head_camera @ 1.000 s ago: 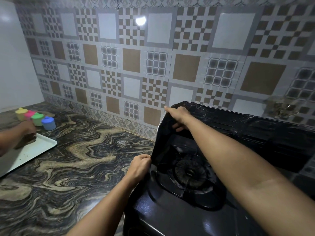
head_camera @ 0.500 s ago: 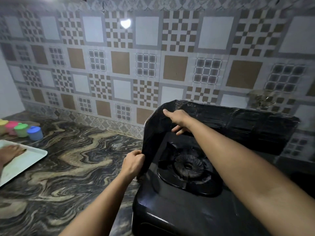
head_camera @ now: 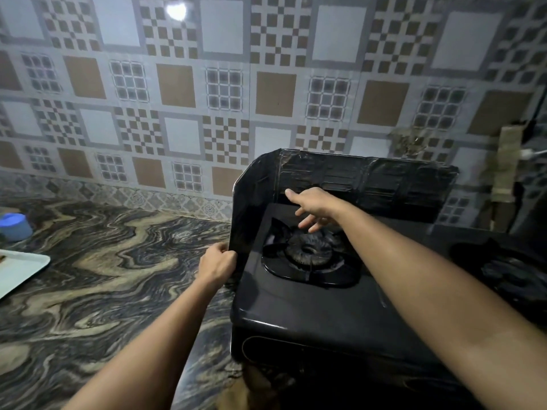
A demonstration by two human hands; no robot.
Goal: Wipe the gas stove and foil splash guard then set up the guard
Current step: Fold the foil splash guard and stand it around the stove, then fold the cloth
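Guard (head_camera: 349, 179) now upright; L hand (head_camera: 217, 263) still grips side edge, R hand (head_camera: 318, 207) released, fingers loose.

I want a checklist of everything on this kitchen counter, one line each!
Surface: dark swirly marble counter.
Job's things: black gas stove; black foil splash guard standing around its back and left side.
Clutter: white tray and blue lidded cup, far left.
Grippers: left hand pinches the guard's left flap edge; right hand open above the burner, by the back panel.
Cables: nothing seen.
Surroundings: patterned tile wall.
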